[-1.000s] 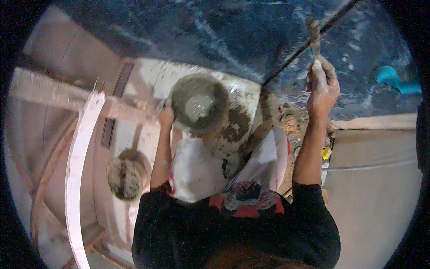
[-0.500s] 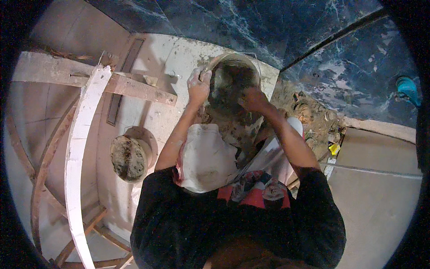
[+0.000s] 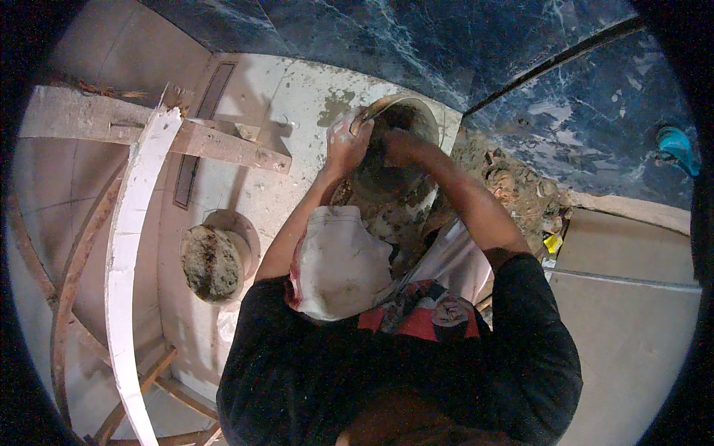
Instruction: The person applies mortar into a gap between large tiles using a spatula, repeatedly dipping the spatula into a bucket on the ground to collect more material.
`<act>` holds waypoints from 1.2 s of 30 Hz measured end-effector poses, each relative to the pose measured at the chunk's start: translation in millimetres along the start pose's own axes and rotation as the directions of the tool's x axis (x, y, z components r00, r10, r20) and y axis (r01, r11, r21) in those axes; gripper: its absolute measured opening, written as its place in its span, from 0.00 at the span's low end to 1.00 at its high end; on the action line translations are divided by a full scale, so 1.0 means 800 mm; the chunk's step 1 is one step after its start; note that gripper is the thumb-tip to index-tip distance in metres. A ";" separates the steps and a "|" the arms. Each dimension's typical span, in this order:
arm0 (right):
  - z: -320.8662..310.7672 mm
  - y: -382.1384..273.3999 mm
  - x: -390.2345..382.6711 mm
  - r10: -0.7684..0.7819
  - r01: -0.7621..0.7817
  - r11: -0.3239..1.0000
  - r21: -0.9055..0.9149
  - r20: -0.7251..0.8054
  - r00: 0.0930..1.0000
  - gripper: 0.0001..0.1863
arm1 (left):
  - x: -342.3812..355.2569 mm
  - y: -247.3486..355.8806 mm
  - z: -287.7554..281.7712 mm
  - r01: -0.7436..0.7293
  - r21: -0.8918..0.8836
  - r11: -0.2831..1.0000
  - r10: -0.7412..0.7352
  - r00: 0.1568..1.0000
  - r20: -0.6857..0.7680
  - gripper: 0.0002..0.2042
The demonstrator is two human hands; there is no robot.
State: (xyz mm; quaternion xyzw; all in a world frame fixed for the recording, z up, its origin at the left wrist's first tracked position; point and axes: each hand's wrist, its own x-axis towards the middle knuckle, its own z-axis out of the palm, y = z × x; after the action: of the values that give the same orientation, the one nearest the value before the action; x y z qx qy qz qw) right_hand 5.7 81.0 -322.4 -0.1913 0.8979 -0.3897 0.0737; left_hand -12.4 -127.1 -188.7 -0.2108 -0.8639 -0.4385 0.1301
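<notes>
Gripping bucket (image 3: 425, 115) rim with left fingers (image 3: 361, 126), dark muck (image 3: 400, 114) inside, right fingers' (image 3: 395, 143) hold unclear

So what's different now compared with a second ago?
The right hand has come down and leftward from the dark marbled wall into the bucket; whether it still holds the flat tool is hidden. The bucket now looks more tipped. The left hand keeps its grip on the rim. The round tub and curved white strip stayed put.
</notes>
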 end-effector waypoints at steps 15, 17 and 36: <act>-0.184 -0.044 -0.077 -0.105 0.010 0.971 0.241 0.385 0.917 0.17 | -0.003 -0.083 0.030 0.116 -0.088 0.989 -0.120 0.992 -0.041 0.14; -0.223 -0.088 -0.108 0.003 -0.128 0.888 0.441 0.273 0.962 0.17 | -0.007 -0.086 0.004 0.196 -0.094 0.976 -0.197 0.980 -0.008 0.15; -0.611 -0.361 -0.231 0.273 0.440 0.597 0.670 -0.686 0.675 0.11 | -0.025 -0.225 -0.030 0.545 0.023 0.838 -0.545 0.838 0.005 0.27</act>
State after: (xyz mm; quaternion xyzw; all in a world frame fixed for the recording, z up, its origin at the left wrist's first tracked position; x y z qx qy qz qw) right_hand 120.3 303.4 219.3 -0.0113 0.5634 -0.7919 -0.2352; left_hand -80.0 -246.3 -309.7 0.0425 -0.8935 -0.4471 -0.0026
